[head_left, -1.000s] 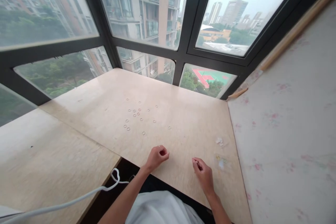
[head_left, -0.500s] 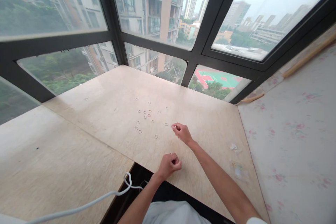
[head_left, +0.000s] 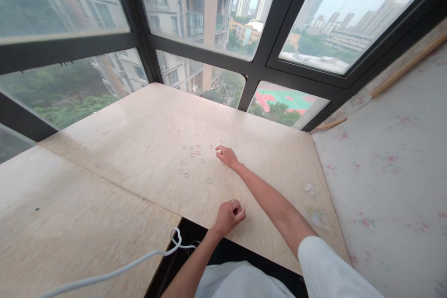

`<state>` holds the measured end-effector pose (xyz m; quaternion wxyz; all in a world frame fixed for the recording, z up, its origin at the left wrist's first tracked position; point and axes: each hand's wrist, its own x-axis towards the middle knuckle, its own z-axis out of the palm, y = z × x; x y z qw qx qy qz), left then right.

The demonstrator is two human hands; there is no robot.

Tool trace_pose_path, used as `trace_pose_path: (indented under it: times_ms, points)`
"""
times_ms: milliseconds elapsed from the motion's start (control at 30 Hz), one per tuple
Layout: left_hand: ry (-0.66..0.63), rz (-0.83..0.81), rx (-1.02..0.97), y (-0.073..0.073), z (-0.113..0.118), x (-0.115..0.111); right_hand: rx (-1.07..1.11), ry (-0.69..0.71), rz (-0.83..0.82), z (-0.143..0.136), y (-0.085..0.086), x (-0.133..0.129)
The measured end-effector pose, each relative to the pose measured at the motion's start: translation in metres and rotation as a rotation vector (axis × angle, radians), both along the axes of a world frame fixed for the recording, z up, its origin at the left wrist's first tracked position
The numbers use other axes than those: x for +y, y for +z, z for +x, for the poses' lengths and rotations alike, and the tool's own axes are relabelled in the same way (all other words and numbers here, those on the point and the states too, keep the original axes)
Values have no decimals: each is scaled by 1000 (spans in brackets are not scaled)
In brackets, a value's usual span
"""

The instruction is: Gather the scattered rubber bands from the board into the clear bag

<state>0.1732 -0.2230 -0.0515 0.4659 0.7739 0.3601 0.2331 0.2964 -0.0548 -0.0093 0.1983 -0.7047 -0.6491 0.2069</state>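
Note:
Several small thin rings [head_left: 203, 161] lie scattered on the pale wooden tabletop [head_left: 146, 111]. Two of them, such as the reddish ring [head_left: 197, 152], stand out by colour. My right hand [head_left: 226, 155] reaches over the right side of the group, thumb and forefinger curled toward each other. Its fingertips are close to one ring [head_left: 211, 146]; whatever they pinch is too small to make out. Near the front edge of the table rests my left hand [head_left: 230, 216], curled into a loose fist. A small pale spot shows at its top, and its contents are hidden.
A white cable [head_left: 139, 258] loops over the dark gap at the table's front. On the right lie a small white item [head_left: 309, 189] and a clear plastic bag [head_left: 317, 217], by the flowered wall [head_left: 384, 181]. Dark-framed windows border the table behind.
My right hand has moved forward and left, farther in among the rings. My left hand stays curled near the edge, and the view has shifted slightly. The rings lie in the same pattern.

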Motion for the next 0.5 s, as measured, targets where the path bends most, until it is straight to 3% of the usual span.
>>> trace_pose_path:
  times_ms: [233, 500]
  points:
    - [13, 5, 4, 2, 0, 2, -163, 51, -192, -31, 0, 43]
    - [32, 15, -65, 2, -2, -1, -222, 62, -235, -28, -7, 27]
